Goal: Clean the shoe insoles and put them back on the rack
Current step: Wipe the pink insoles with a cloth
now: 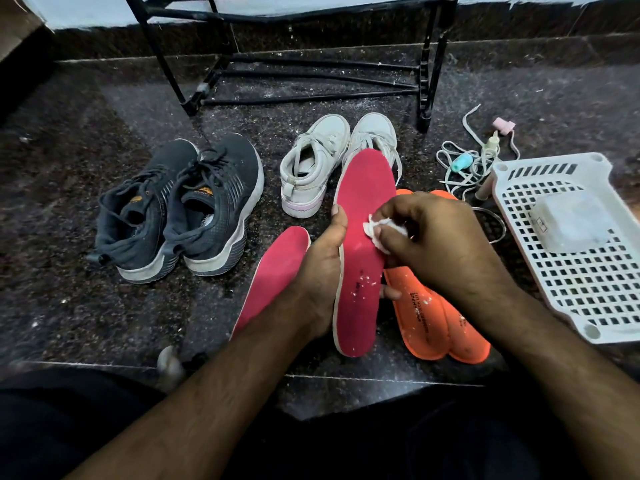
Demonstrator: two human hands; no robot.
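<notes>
Left hand [320,271] grips a pink insole [363,244] by its edge, thumb on the near side and fingertips showing at the far side, holding it raised and tilted. Right hand [429,244] pinches a white wad [375,230] against the insole's upper face. White specks sit on the insole below the wad. Second pink insole [277,271] lies on the floor under the left wrist. Two orange insoles [436,320] lie beneath the right hand. Black rack [426,64] stands beyond both hands.
</notes>
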